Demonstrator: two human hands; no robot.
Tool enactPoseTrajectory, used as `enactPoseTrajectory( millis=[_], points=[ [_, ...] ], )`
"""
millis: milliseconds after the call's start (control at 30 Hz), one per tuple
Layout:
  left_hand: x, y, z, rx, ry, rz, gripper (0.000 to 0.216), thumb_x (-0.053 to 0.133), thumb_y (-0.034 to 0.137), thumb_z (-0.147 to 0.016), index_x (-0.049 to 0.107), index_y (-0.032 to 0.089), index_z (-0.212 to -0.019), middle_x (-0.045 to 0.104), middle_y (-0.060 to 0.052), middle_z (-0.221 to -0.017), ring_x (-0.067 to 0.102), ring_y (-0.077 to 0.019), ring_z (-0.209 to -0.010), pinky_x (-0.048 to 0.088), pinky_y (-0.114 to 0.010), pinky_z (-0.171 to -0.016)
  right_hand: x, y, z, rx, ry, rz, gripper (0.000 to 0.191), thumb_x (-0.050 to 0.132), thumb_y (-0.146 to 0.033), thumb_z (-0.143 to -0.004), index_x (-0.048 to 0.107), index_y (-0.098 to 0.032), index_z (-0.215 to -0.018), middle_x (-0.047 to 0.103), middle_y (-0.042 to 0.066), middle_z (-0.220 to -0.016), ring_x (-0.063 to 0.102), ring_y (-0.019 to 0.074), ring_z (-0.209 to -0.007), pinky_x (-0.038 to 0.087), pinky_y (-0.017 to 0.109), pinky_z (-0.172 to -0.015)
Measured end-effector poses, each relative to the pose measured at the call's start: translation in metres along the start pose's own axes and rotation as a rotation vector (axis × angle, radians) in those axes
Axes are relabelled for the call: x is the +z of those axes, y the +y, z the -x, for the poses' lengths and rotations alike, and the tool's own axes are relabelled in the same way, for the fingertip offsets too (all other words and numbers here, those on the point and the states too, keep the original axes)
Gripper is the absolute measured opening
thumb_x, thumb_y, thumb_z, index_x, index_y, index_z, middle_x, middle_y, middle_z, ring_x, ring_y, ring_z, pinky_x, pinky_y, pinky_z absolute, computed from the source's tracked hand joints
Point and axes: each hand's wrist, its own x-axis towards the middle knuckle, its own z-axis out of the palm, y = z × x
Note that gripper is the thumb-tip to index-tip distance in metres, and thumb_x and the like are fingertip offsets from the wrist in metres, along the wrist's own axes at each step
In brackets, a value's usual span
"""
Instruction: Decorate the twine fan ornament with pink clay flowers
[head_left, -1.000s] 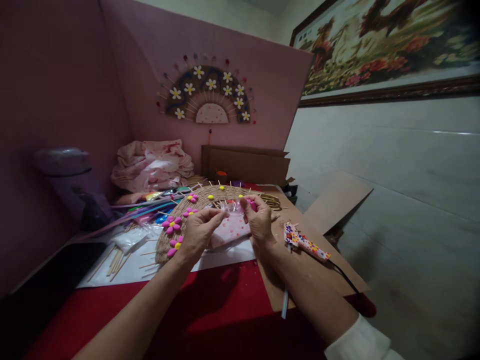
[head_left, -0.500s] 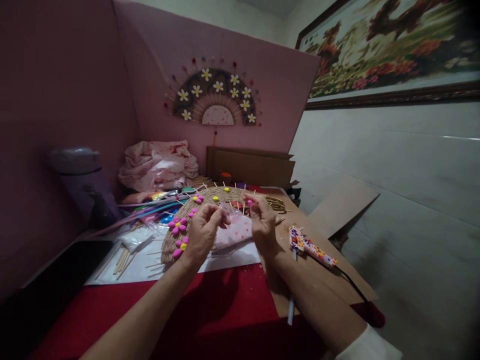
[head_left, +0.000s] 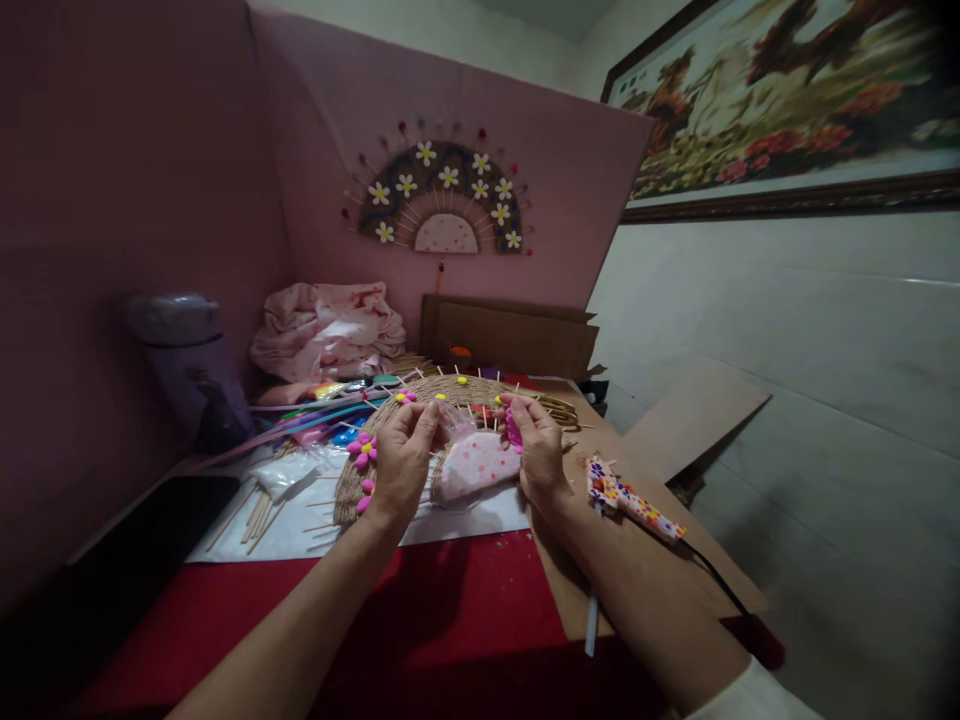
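A half-round woven fan (head_left: 352, 480) with sticks, pink flowers (head_left: 363, 449) and yellow beads lies on white paper, a pink dotted half-circle (head_left: 478, 464) at its middle. My left hand (head_left: 403, 462) hovers over the fan's left part, fingers pinched on a small clear plastic bag (head_left: 453, 419). My right hand (head_left: 538, 450) is closed beside the dotted piece, pinching a small pink petal (head_left: 513, 430) between thumb and fingers.
A flowered glue gun (head_left: 634, 505) with a black cord lies on cardboard at right. Loose sticks (head_left: 255, 515), coloured strips, pink cloth (head_left: 326, 330) and a cardboard box (head_left: 510, 335) crowd the back. A finished fan (head_left: 442, 200) hangs on the pink wall. A purple jug (head_left: 187, 365) stands left.
Both hands have lowered slightly toward the fan and drawn a bit apart. The right hand's pink piece now shows between its fingers. The view has shifted left, so everything sits further right.
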Motion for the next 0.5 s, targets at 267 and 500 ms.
enactPoseTrajectory(
  millis=[267, 500],
  points=[
    [-0.009, 0.023, -0.023, -0.001, 0.082, 0.121, 0.023, 0.065, 0.034, -0.074, 0.056, 0.015, -0.066, 0.054, 0.003, -0.054, 0.048, -0.0078, -0.049, 0.038, -0.020, -0.049, 0.002, -0.008, 0.000, 0.108, -0.002, -0.131, 0.023, 0.070, -0.032, -0.065, 0.064, -0.017, -0.080, 0.053, -0.004, -0.059, 0.041, 0.0055, -0.046, 0.026, 0.016, -0.036],
    [-0.038, 0.071, -0.054, 0.024, 0.118, -0.065, 0.023, 0.061, 0.034, -0.072, 0.056, 0.015, -0.060, 0.053, 0.002, -0.048, 0.048, -0.0095, -0.041, 0.037, -0.022, -0.043, -0.001, -0.012, 0.000, 0.164, 0.015, -0.222, 0.053, 0.069, -0.059, -0.064, 0.041, -0.017, -0.048, 0.036, -0.009, -0.040, 0.025, 0.0011, -0.030, 0.013, 0.015, -0.030]
  ],
)
